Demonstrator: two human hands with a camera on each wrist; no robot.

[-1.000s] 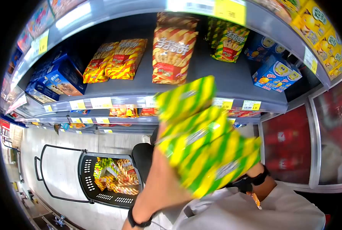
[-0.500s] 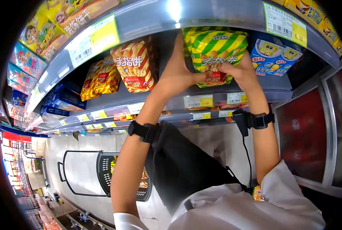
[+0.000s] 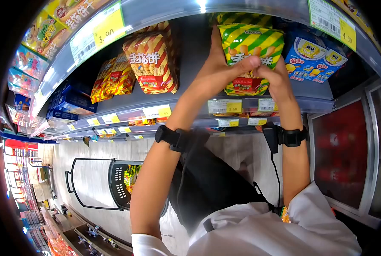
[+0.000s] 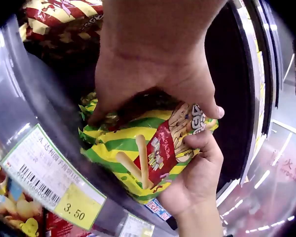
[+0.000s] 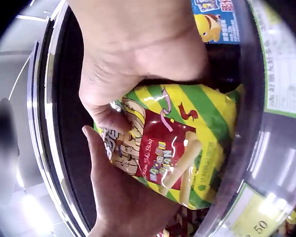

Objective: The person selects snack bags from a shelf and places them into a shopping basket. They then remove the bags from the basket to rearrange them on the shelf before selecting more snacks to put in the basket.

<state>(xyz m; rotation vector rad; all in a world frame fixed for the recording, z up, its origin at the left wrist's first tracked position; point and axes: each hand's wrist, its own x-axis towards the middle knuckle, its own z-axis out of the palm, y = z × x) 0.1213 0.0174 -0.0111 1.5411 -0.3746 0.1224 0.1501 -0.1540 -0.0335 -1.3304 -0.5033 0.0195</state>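
Observation:
A green-and-yellow striped snack bag (image 3: 252, 40) stands on the shelf between both hands, with more striped packaging behind it. My left hand (image 3: 224, 70) grips its left side, thumb across the front; my right hand (image 3: 276, 79) grips its right side, thumb also on the front. The left wrist view shows the bag (image 4: 133, 133) below my left hand (image 4: 148, 69), and my right hand (image 4: 195, 177) at its far side. In the right wrist view my right hand (image 5: 138, 54) holds the bag (image 5: 207, 113), opposite my left hand (image 5: 123, 197). Fingers behind the bag are hidden.
Red-and-cream bags (image 3: 150, 62) and red-and-yellow bags (image 3: 118, 79) stand left on the shelf, blue boxes (image 3: 312, 55) to the right. The shelf's front edge (image 3: 190, 115) carries price tags. A black basket (image 3: 120, 183) with snack bags is on the floor.
The striped bags held in front of the shelf one second ago are now on it. Since half a second ago, the hands and the front bag appear slightly further right in the head view.

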